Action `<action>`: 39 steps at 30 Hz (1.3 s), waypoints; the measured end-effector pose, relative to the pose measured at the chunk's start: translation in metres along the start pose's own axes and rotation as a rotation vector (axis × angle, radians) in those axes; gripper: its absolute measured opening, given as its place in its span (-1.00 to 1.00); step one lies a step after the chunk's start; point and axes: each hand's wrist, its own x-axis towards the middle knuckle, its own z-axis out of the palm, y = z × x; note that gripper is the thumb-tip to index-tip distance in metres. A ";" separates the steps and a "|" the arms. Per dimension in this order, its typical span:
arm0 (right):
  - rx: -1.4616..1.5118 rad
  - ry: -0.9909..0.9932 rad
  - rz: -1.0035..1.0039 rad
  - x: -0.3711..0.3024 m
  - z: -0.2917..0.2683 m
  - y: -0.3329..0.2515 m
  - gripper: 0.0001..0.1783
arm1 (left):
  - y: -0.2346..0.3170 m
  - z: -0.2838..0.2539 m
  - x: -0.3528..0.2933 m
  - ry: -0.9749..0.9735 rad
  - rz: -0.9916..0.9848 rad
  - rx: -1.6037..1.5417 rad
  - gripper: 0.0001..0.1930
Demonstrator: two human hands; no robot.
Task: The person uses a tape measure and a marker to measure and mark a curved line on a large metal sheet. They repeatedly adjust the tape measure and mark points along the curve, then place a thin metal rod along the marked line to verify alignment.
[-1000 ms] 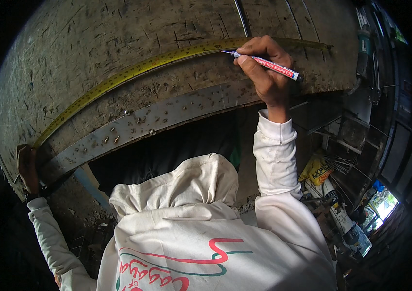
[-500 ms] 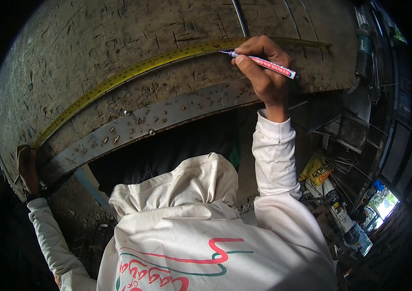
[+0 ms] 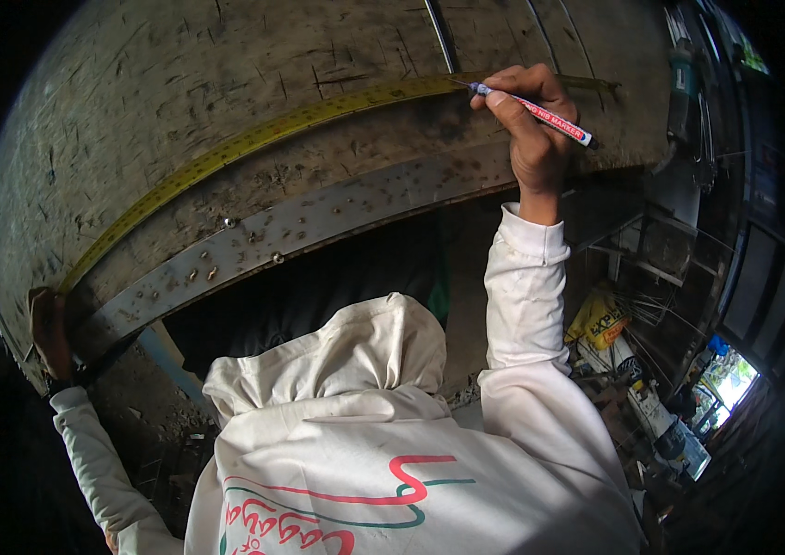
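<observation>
At far left, the left hand (image 3: 50,333) is at the tape's end; whether it grips or only presses is too dark to tell. It should pin that end firmly. The yellow tape measure (image 3: 226,155) runs rightward across the bench (image 3: 161,102), best kept flat and taut. Farther right, the marker's (image 3: 554,123) tip points at the tape, contact unclear; the right hand (image 3: 537,157), pinching it, should steady it for a fine line.

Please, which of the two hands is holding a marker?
The right hand: it grips a white-and-red marker, tip at the yellow tape measure. The left hand, at the tape's visible left end, shows no marker.
</observation>
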 end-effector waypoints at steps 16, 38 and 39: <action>-0.074 -0.035 -0.062 0.001 0.000 0.004 -0.84 | -0.004 -0.003 0.002 -0.028 0.066 0.014 -0.89; -0.178 -0.058 -0.037 0.001 -0.001 0.004 -0.84 | -0.009 -0.005 0.001 -0.033 0.049 0.016 -0.87; -0.178 -0.057 -0.033 0.001 0.000 0.004 -0.84 | -0.008 -0.005 0.001 -0.031 0.050 0.015 -0.87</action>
